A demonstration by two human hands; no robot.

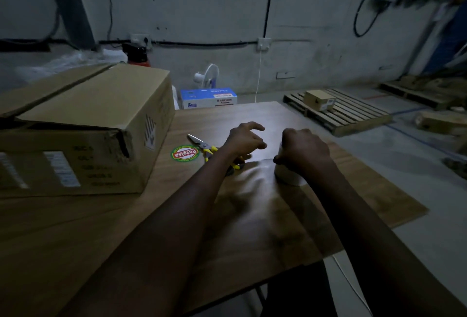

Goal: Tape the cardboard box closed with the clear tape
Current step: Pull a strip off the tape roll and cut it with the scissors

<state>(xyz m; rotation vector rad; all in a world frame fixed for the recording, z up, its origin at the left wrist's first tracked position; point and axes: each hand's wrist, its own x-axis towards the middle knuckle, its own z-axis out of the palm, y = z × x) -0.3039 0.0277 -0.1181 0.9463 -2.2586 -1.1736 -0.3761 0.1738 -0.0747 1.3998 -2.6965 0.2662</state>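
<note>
Forearms, both bare, enter from the bottom edge and reach up to mid-frame over a wooden table (pixel 75 228). Far left: cardboard box (pixel 83 124) sits on the table, occupying the left-centre of the frame; top flaps folded down but the near flap is lifted a little at the front corner, which is torn; white labels on its near side. Just right of the box, a round red-and-green sticker (pixel 185 153) lies flat on the table, and beside it scissors (pixel 202 145) with yellow handles, blades pointing to the upper left, handles partly hidden under the left wrist. Left hand (pixel 245 140) at centre hovers above the table, fingers loosely curled and half open, holding nothing visible. Right hand (pixel 303 150), just right of it, is closed over the top of the clear tape (pixel 290 177), a roll resting on the table. Dim lighting; fine detail blurred.
</note>
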